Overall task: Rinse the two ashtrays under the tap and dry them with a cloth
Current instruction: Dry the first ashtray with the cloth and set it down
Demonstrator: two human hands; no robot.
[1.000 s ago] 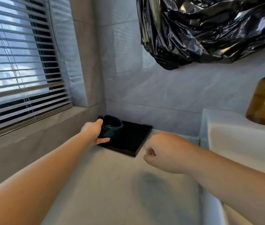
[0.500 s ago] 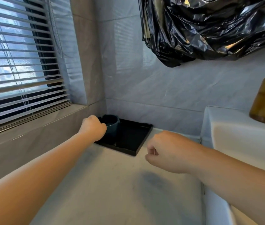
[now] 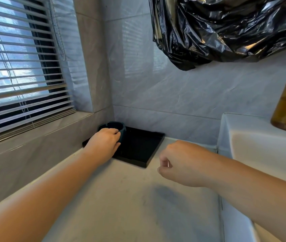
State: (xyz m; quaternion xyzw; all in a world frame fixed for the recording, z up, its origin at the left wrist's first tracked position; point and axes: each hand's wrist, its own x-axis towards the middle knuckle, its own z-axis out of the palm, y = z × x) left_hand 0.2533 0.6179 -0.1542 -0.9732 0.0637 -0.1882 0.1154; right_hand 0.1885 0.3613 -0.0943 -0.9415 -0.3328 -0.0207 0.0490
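Lifting the dark ashtray (image 3: 115, 126) straight up and level, best done from the left hand's (image 3: 103, 143) grip round its wall at the back corner of the black tray (image 3: 138, 149) on the surface (image 3: 121, 198), right hand (image 3: 179, 163) curled empty nearby.

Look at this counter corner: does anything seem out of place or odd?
A crumpled black plastic bag hangs high on the tiled wall, hiding whatever lies behind it. Nothing looks spilled or broken.
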